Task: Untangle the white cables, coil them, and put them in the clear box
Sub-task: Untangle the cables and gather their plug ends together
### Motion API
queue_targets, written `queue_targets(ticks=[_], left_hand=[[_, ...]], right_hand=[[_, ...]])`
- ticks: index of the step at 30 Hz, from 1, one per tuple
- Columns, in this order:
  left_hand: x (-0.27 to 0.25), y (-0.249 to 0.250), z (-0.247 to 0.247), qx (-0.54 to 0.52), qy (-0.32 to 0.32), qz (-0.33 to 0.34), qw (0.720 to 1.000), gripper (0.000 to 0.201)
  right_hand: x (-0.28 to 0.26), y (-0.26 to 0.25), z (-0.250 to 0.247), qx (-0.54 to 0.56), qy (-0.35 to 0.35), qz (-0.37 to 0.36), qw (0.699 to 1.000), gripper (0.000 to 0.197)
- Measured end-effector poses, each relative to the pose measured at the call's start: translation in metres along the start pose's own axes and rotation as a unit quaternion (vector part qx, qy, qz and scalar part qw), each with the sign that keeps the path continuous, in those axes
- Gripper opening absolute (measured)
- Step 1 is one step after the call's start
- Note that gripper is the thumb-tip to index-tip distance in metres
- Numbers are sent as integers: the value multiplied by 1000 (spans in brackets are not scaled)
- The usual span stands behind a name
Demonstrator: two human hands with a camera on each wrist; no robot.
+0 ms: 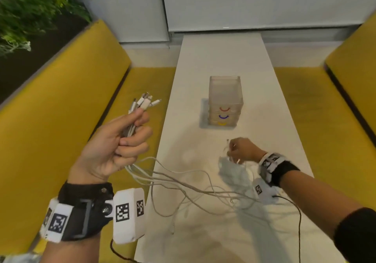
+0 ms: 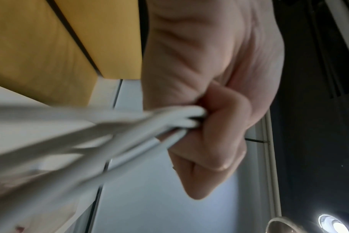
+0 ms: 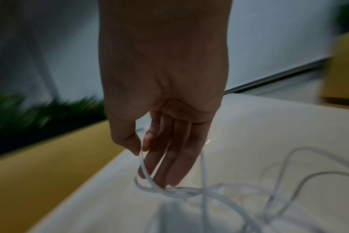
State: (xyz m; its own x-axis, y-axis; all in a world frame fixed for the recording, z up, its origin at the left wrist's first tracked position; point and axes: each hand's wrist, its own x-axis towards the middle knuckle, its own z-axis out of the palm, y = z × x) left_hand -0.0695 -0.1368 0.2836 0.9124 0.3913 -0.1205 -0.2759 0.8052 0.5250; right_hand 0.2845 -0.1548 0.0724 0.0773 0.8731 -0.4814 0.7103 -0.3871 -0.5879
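Note:
My left hand [image 1: 130, 138] is raised beside the table's left edge and grips a bundle of white cables [image 1: 142, 103], their plug ends sticking up past the fist. In the left wrist view the fingers [image 2: 219, 129] curl round the same cables [image 2: 181, 119]. The strands hang from the fist and trail in a loose tangle [image 1: 195, 189] across the white table [image 1: 223, 55]. My right hand [image 1: 238, 150] is low over the table and pinches one white cable [image 3: 142, 151] between thumb and forefinger. The clear box [image 1: 224, 100] stands upright farther back.
Yellow bench seats [image 1: 61, 100] run along both sides of the narrow table. The clear box carries red, blue and yellow curved marks [image 1: 223, 116] on its front. Green plants [image 1: 30, 12] sit at far left. A black wire [image 1: 299, 222] runs from my right wrist camera.

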Motion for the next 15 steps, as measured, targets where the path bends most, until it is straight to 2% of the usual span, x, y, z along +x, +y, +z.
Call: queue_targets(ticks=[2,5,7,10,12,15], left_hand=[[0,6,-3,-3,-11,1,1000,29],[7,8,-11,11,-9,-13,1000,30],[15,6,-15,65,15,-19,998,26],[23,1,-18,175,79,-9,981,28],[27,0,-18,193,106,-5,975,34],[28,2,-18,195,112,2,974,37]], right_hand=[[-10,11,-41,126,47,21,991,13],[-33,23,-98,222,112,4,968,10],[-50,21,-124,280,128,-13,951,7],[-75,9,-151,314,135,-52,938,4],[-85,7,-163,322,147,-63,933,5],[-92,16,-168,332,154,-55,929,9]])
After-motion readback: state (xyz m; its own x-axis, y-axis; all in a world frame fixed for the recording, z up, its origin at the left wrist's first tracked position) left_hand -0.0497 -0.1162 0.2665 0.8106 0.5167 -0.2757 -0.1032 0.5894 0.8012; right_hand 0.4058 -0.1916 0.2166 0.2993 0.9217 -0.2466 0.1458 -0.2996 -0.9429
